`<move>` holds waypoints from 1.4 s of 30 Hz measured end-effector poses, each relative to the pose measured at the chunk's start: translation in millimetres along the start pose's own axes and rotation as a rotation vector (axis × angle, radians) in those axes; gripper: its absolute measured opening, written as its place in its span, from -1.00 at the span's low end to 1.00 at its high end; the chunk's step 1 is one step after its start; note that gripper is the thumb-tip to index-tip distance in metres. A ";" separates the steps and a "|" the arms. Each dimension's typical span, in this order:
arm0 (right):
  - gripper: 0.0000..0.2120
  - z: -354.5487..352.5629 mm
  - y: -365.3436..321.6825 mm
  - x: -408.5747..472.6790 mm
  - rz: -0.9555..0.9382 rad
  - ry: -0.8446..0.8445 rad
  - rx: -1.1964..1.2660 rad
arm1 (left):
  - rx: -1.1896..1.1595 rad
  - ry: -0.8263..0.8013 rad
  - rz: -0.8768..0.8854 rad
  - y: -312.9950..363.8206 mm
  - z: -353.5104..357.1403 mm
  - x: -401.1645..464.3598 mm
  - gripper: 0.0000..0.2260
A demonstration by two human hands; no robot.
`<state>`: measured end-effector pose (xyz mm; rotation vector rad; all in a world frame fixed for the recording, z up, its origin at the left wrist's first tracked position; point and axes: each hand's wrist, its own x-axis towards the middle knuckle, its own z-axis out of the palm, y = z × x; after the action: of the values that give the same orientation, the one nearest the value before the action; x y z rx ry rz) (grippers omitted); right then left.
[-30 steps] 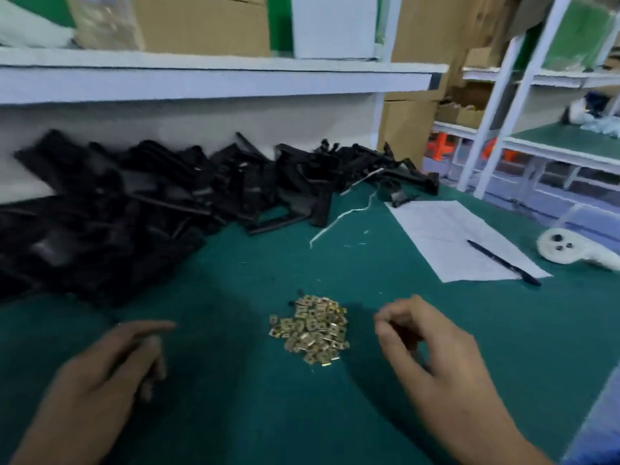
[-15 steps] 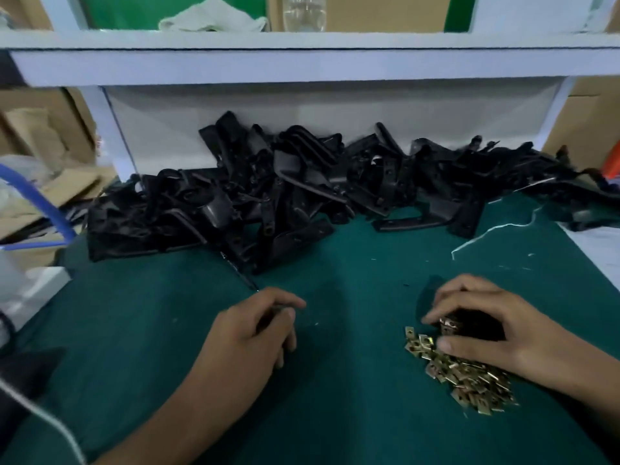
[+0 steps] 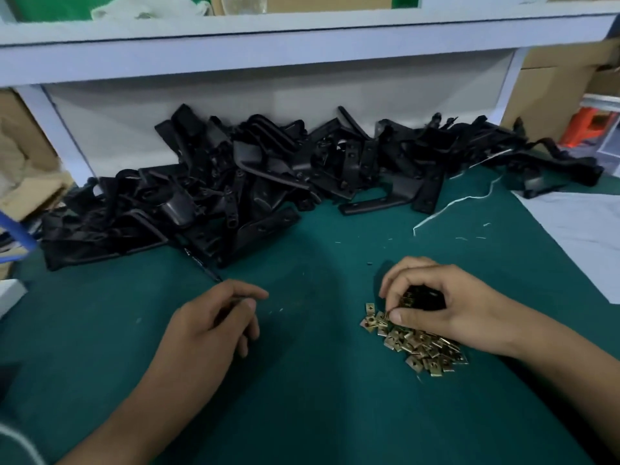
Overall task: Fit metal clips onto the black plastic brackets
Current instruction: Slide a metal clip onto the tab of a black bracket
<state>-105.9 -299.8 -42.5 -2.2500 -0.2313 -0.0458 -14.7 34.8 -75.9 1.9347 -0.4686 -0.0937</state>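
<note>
2 hands are over the green desk (image 3: 302, 397). The right hand (image 3: 446, 307) pinches a clip from 1 pile of gold clips (image 3: 416, 344). The left hand (image 3: 214, 323) has curled fingers around something thin and dark. 1 big heap of brackets (image 3: 268, 182) lies along the far edge.

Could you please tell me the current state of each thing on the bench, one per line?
Clips: loose heap on the mat.
Brackets: jumbled pile at the back, none picked up.
Right hand: fingers curled, pinching clips at the heap.
Left hand: fingers curled round a thin dark tool.
</note>
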 end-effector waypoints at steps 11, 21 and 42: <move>-0.95 -1.0 4.6 1.4 -0.053 0.232 0.205 | 1.009 0.294 0.133 44.7 10.1 84.0 -0.60; -0.96 0.9 0.6 3.6 -0.069 0.383 0.228 | 0.209 0.414 -0.037 49.3 -6.4 72.3 -0.95; -0.85 94.9 -63.6 31.5 -0.011 0.509 0.960 | -0.936 -0.204 -0.199 44.5 35.1 16.7 -0.56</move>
<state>-90.9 -182.6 -51.0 -1.2256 0.0228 -0.4151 -21.5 -16.6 -47.5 1.0422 -0.2806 -0.5426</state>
